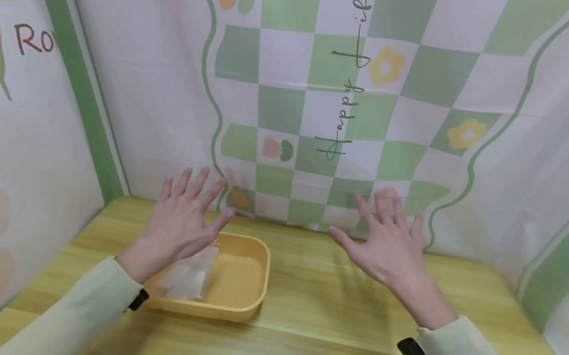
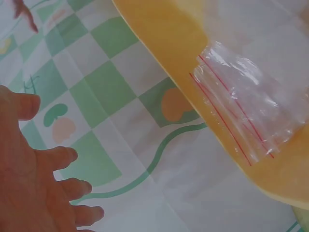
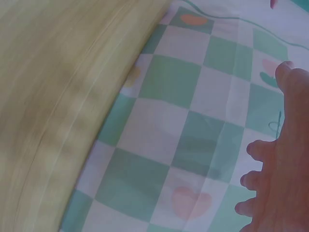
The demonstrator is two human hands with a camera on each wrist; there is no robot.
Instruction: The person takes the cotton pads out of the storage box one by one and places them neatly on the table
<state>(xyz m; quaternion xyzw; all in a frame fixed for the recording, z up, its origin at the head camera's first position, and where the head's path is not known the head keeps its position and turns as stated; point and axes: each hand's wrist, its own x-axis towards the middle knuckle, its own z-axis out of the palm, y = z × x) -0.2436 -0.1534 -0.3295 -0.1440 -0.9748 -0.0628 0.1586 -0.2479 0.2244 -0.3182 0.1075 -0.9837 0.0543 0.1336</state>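
Note:
My left hand (image 1: 178, 220) hovers over the left part of a yellow tray (image 1: 235, 312), fingers spread and holding nothing. Inside the tray lie clear plastic zip bags (image 1: 191, 274), partly hidden by that hand in the head view. Red zip lines show on the bags (image 2: 251, 92) in the left wrist view; what they contain, if anything, I cannot tell. My right hand (image 1: 390, 250) is held up above the right side of the table, its fingers spread too, with nothing in it. The right wrist view shows the same hand (image 3: 285, 159) against the checked cloth.
The tray stands on a wood-grain table (image 1: 314, 343), left of the middle. A hanging cloth (image 1: 323, 109) with green and white checks rises behind the table's far edge. Printed cloth walls (image 1: 18, 129) enclose both sides. Each sleeve has a small black device (image 1: 411, 351) at its cuff.

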